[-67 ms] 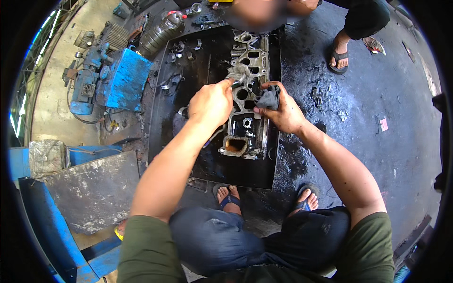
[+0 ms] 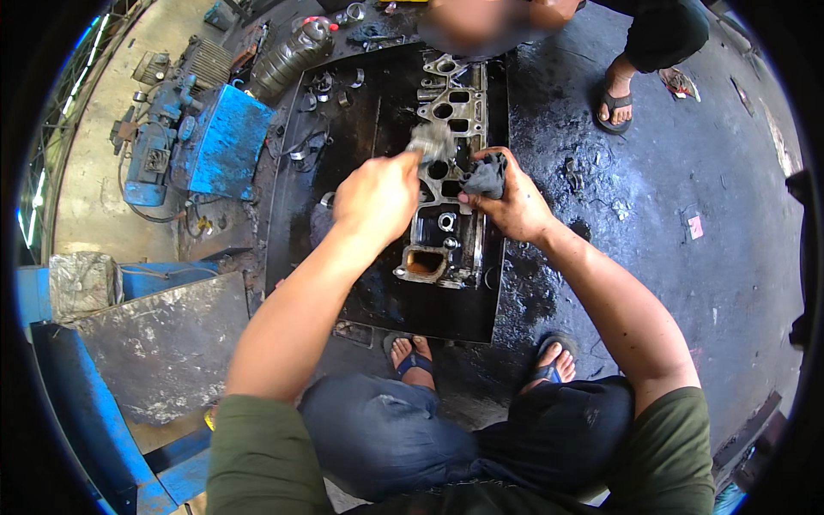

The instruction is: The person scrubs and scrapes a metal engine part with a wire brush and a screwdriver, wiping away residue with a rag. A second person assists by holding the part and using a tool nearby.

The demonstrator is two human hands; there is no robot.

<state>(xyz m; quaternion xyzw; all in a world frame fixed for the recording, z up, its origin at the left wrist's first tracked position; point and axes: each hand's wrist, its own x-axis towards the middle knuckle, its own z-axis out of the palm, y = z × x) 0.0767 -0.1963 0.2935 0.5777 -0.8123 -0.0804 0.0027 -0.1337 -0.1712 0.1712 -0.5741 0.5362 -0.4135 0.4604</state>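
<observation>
In the head view, a long metal block (image 2: 441, 196) is carried by a black tray (image 2: 463, 318), laid lengthwise from the far edge toward the near one, closer to the tray's right edge than its left; it is pierced by a row of round and square holes. The left forearm (image 2: 313, 296) is slanted inward over the tray's left edge; the left hand (image 2: 375, 199) is held with its back upward and its fingers curled tightly around a fuzzy grey piece (image 2: 432, 142), which is poised over the block's middle; whether they touch cannot be told. The right forearm (image 2: 614, 296) is brought in across the tray's right edge; the right hand (image 2: 519, 203) is turned sideways, and a dark rag (image 2: 487, 176) is pinched between thumb and fingers at the block's right side. Metal rings (image 2: 358, 79) are scattered near the tray's far left corner; a bottle (image 2: 296, 56) is seen just outside that corner; a blue machine (image 2: 227, 142) is placed beyond the left edge.
</observation>
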